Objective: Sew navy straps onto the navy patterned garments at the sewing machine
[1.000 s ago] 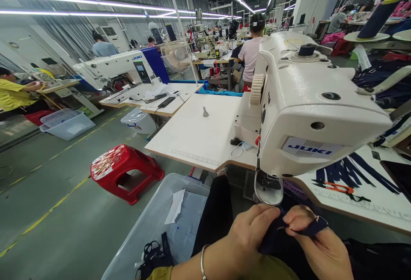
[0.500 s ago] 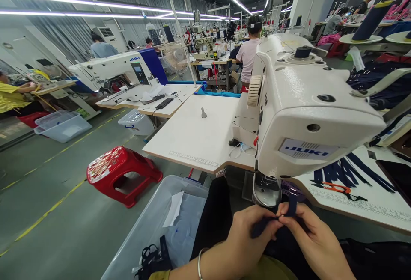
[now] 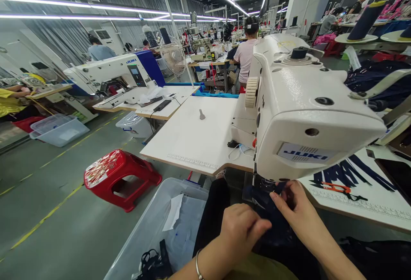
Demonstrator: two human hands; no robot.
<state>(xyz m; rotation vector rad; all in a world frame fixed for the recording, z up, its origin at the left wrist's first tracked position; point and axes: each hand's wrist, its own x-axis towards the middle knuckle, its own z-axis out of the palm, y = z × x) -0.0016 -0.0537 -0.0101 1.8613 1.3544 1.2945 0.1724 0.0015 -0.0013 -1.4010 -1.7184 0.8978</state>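
Pinching dark cloth (image 3: 276, 224) with my right fingers (image 3: 280, 203), my left fingers (image 3: 237, 216) are curling, thumb apart; a sewing machine (image 3: 321, 119) is hiding some tabletop (image 3: 180, 138).

We log a white tabletop (image 3: 180, 143), ruler marks along its front edge; on its left part, a small grey metal piece (image 3: 202, 115); on its right part, beyond the sewing machine (image 3: 314, 121), we record navy strips (image 3: 338, 175), orange-handled snips (image 3: 346, 189) and a dark flat object (image 3: 393, 173); on the green floor (image 3: 64, 228), a red stool (image 3: 141, 176)
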